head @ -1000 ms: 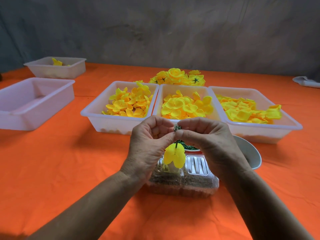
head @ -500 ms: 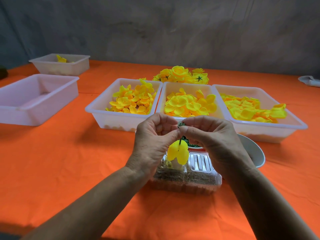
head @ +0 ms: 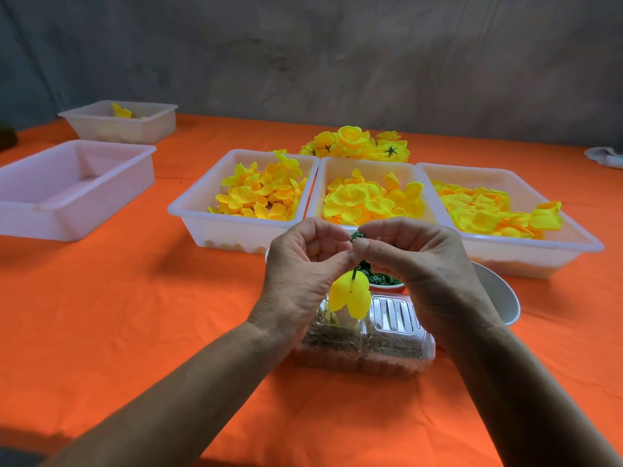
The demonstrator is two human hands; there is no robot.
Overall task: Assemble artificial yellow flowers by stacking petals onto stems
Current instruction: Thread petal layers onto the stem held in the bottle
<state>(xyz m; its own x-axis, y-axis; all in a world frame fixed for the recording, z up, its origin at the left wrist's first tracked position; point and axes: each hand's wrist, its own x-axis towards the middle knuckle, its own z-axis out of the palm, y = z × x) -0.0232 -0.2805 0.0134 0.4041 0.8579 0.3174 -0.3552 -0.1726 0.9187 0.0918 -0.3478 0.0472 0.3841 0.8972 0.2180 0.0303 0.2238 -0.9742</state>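
While the left hand pinches the stem just below the right thumb, the right hand pinches the green cap at the stem's upper end. The stem runs nearly upright between both hands, its petal hanging beneath them, so the cap likely slides down along it.

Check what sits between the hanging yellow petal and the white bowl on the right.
In the head view, the right hand and the clear plastic clamshell container lie between the yellow petal and the white bowl.
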